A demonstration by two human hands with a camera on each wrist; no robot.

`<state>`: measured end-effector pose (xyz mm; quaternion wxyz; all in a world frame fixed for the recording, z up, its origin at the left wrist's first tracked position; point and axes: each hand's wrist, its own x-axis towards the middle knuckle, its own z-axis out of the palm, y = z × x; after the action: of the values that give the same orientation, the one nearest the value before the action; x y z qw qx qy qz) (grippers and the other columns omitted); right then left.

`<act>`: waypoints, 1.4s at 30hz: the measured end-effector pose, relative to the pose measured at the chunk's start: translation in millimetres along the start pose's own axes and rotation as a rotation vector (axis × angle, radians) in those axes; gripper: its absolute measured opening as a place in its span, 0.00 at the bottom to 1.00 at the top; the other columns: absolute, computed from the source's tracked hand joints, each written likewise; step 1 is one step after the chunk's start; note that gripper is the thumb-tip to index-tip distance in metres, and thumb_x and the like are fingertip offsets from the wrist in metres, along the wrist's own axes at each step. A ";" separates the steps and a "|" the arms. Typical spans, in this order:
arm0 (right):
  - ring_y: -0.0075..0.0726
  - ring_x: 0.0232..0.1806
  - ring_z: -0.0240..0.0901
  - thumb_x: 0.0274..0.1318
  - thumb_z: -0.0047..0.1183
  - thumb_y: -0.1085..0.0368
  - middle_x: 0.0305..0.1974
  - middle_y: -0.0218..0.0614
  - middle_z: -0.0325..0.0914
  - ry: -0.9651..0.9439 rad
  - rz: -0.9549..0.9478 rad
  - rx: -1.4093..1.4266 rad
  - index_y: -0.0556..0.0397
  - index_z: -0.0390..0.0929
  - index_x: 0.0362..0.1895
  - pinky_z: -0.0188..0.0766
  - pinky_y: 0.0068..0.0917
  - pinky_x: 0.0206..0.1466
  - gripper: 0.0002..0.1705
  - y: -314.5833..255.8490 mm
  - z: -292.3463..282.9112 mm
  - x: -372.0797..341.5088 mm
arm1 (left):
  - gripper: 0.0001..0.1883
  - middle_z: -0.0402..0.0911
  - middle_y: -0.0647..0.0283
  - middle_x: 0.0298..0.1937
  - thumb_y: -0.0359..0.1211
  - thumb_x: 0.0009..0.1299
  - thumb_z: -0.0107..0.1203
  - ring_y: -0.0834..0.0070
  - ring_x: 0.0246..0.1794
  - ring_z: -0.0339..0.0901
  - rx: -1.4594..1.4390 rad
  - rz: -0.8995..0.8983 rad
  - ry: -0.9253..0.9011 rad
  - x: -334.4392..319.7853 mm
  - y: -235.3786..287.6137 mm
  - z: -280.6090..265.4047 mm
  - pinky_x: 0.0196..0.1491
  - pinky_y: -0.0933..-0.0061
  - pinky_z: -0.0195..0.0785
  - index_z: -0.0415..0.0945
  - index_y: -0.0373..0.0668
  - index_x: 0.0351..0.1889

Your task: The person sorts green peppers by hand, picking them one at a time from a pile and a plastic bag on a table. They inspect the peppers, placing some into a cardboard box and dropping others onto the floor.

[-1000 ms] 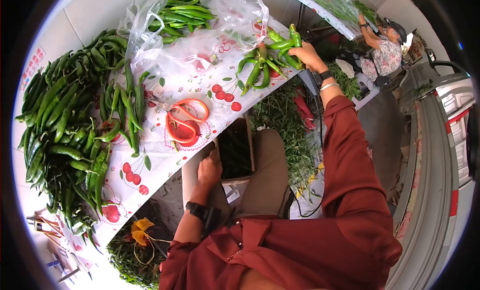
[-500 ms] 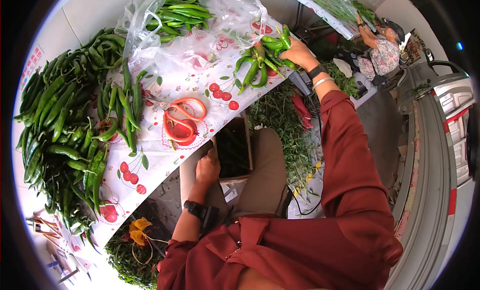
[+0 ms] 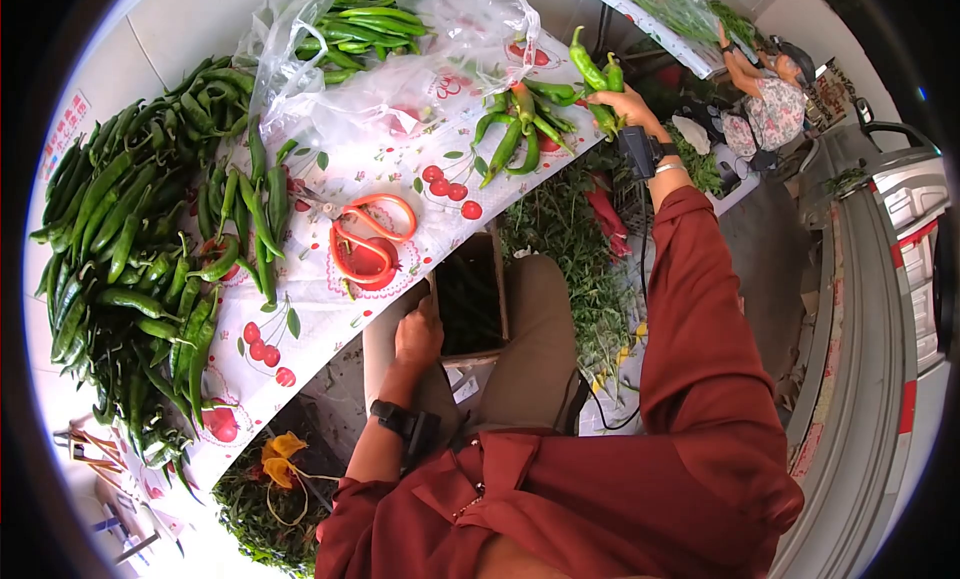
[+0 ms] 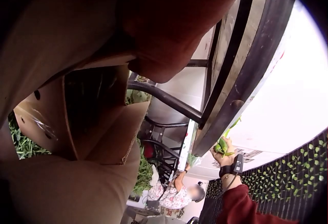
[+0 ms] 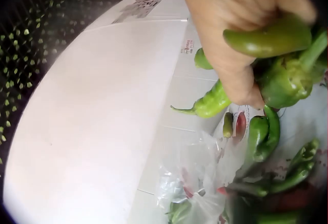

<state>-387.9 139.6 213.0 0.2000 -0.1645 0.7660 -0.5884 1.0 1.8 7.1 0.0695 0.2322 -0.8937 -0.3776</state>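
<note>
In the head view my right hand [image 3: 622, 107] grips several green peppers [image 3: 590, 64] just past the table's right corner. Up close in the right wrist view, its fingers curl round the peppers [image 5: 284, 83], their tips poking out on both sides. A small heap of peppers [image 3: 515, 144] lies beside that hand, on the cherry-print tablecloth [image 3: 330, 354]. Down at the lap, my left hand [image 3: 417, 336] rests on the thigh with loosely curled fingers, right beside a cardboard box [image 3: 503, 289]. Dark green contents lie inside the box.
A big pile of green peppers [image 3: 120, 219] covers the table's left part. Orange-handled scissors [image 3: 365, 241] lie mid-table, below a clear plastic bag [image 3: 400, 99] with peppers. Cut greenery [image 3: 560, 249] lies on the floor. Another person [image 3: 775, 109] works at a farther table.
My right hand first reached into the small heap, then drew back to the right with peppers in its grip. The heap has fewer peppers. My left hand stayed where it was.
</note>
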 end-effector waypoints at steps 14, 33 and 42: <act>0.28 0.32 0.71 0.47 0.51 0.67 0.35 0.36 0.72 -0.085 -0.039 0.387 0.60 0.67 0.45 0.71 0.23 0.33 0.19 30.4 -4.1 -114.1 | 0.17 0.74 0.43 0.26 0.29 0.57 0.42 0.47 0.27 0.72 0.096 0.014 0.000 4.2 -12.9 13.0 0.34 0.51 0.67 0.64 0.38 0.46; 0.35 0.53 0.61 0.47 0.52 0.68 0.50 0.38 0.64 -0.455 0.238 0.237 0.59 0.55 0.58 0.60 0.29 0.54 0.33 139.9 146.3 -227.3 | 0.12 0.74 0.42 0.27 0.30 0.59 0.41 0.48 0.30 0.73 0.099 0.005 0.002 0.6 6.4 5.0 0.37 0.53 0.66 0.65 0.36 0.39; 0.32 0.47 0.66 0.50 0.49 0.68 0.46 0.40 0.68 -0.372 0.119 0.192 0.62 0.66 0.49 0.65 0.25 0.48 0.20 128.2 129.7 -219.4 | 0.13 0.74 0.42 0.27 0.28 0.56 0.43 0.47 0.29 0.73 0.084 0.023 0.001 -0.2 -0.2 5.8 0.34 0.51 0.67 0.65 0.37 0.39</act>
<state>-135.2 170.7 84.2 0.3871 -0.2049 0.6648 -0.6052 -0.5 5.5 2.9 0.0644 0.2250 -0.9113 -0.3387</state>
